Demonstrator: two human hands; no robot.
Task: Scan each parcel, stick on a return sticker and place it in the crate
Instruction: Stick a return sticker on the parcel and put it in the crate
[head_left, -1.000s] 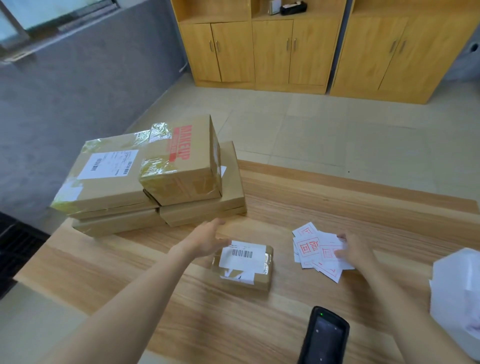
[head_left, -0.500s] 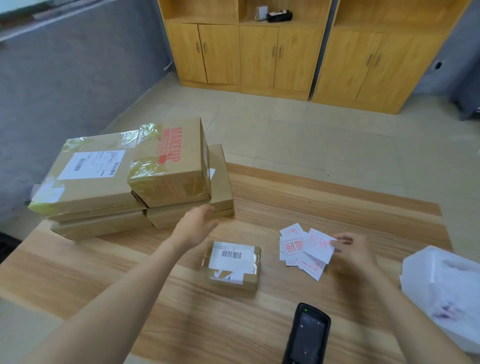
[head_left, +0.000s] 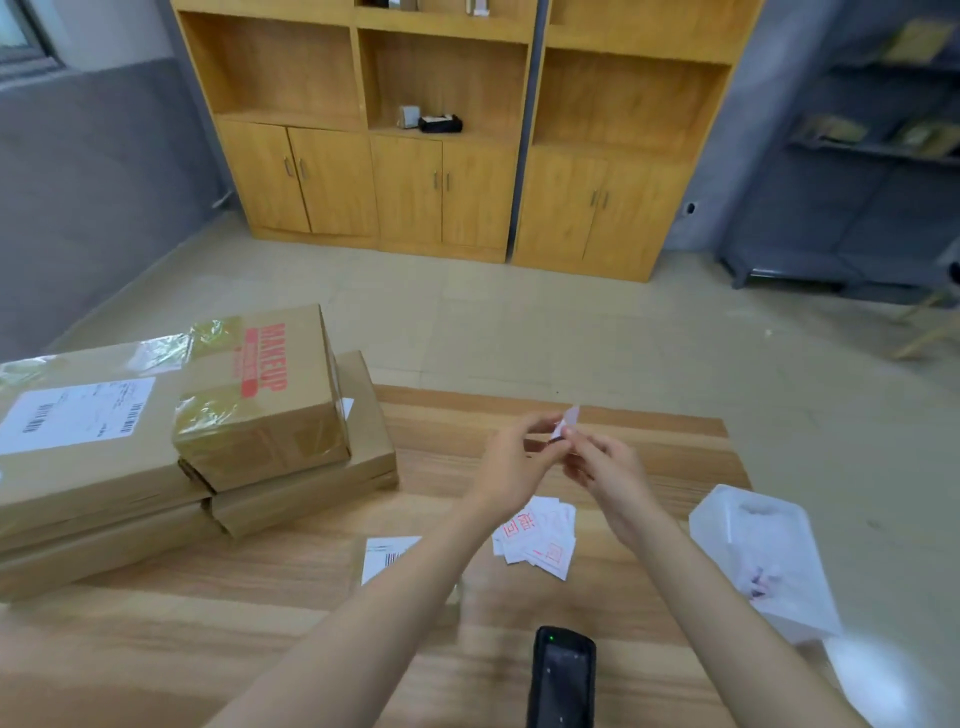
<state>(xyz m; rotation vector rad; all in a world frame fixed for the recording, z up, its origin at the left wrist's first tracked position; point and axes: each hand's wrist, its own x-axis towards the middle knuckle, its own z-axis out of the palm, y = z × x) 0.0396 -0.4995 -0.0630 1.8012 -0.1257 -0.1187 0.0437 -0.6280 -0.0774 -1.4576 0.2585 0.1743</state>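
L hand (head_left: 511, 467) & R hand (head_left: 605, 465) both pinch one return sticker (head_left: 567, 423) betw. fingertips, held above sticker pile (head_left: 540, 540) (red print); small parcel (head_left: 387, 556) lies left of pile, under L forearm.

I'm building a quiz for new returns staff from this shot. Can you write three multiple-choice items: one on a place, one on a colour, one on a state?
1. Where does the handheld scanner lie?
A. on the table's near edge
B. on the floor
C. on a shelf

2. What colour is the word MAKEUP on the top carton?
A. blue
B. red
C. black

3. What do the hands hold?
A. the scanner
B. nothing
C. one sticker between them

Answers:
1. A, it lies on the table nearest the camera.
2. B, the print is red.
3. C, the left hand and right hand both pinch it above the table.
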